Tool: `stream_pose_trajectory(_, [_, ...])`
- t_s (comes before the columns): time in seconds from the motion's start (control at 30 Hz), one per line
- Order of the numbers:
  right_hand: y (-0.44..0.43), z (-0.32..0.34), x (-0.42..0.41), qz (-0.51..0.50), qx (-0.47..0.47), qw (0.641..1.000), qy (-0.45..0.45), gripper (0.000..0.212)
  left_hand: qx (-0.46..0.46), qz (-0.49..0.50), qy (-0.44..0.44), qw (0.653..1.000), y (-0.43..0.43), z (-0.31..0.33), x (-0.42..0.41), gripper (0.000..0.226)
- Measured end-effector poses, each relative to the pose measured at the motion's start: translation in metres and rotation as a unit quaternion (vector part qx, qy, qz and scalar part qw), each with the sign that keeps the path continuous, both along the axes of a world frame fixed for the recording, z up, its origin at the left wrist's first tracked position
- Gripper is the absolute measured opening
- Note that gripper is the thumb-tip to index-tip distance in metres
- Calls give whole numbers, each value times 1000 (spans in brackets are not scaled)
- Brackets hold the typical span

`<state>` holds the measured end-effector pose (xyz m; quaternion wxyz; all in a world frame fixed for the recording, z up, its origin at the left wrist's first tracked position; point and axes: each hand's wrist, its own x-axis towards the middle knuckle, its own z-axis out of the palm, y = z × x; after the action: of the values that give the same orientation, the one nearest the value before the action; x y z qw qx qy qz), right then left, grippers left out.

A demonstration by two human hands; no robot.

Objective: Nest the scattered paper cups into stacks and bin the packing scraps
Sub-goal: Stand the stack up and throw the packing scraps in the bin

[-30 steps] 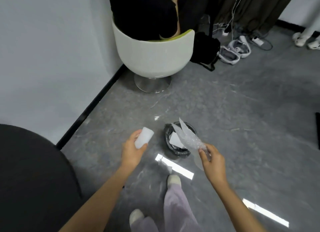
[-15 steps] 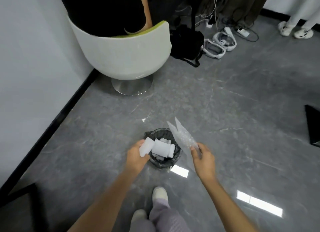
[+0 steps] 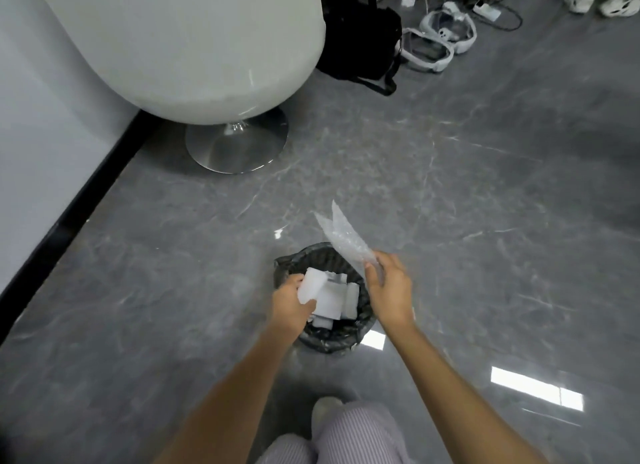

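Lowered over the bin (image 3: 304, 253), left hand (image 3: 289, 307) grips foam scrap (image 3: 311, 285).

Grey veined floor (image 3: 467, 193), glossy. A black-lined bin (image 3: 329, 342) stands at lower centre, a chair's round metal base (image 3: 237, 144) at upper left. A black bag (image 3: 360, 44) and white headsets (image 3: 429, 53) lie along the top.

A white tub chair (image 3: 180, 47) on a round chrome base (image 3: 237, 144) stands by the wall (image 3: 34, 134). Beside it, a black bag (image 3: 360, 44), 2 white headsets (image 3: 465, 40) and cables (image 3: 509, 18) lie on the grey floor (image 3: 485, 186).
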<state>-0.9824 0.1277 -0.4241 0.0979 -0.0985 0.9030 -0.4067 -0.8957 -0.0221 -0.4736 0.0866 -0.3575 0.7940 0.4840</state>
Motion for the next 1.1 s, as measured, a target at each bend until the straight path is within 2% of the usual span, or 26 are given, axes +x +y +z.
stream_pose_trajectory(0.2, [-27, -105, -2, 65, 59, 996, 1, 32, -29, -26, -20, 999, 1, -88, -6, 50])
stream_pose_trajectory(0.33, [-33, -148, 4, 115, 110, 982, -100, 40, -16, -20, -16, 1000, -5, -118, -4, 48])
stream_pose_trajectory(0.47, [-32, -147, 19, 121, 125, 972, -155, 42, -23, 20, 1, 1000, -13, -111, 10, 29])
stream_pose_trajectory(0.57, [-30, -113, 26, 91, 90, 982, -137, 34, -40, 49, 19, 998, -19, -78, 23, 15])
stream_pose_trajectory(0.73, [-22, -9, 26, 30, 12, 994, -102, 20, -13, 63, 22, 998, -30, 7, 35, 10])
stream_pose_trajectory(0.87, [-16, 91, 25, -10, -25, 996, -90, 16, 0, 64, 42, 997, -35, 96, 37, 17])
stream_pose_trajectory(1.0, [-10, 189, 34, -5, -43, 995, -92, 14, 0, 43, 58, 997, -34, 195, 40, 19])
stream_pose_trajectory(1.1, [-4, 254, 43, -9, -62, 995, -74, 18, 12, 38, 99, 994, -29, 265, 45, 31])
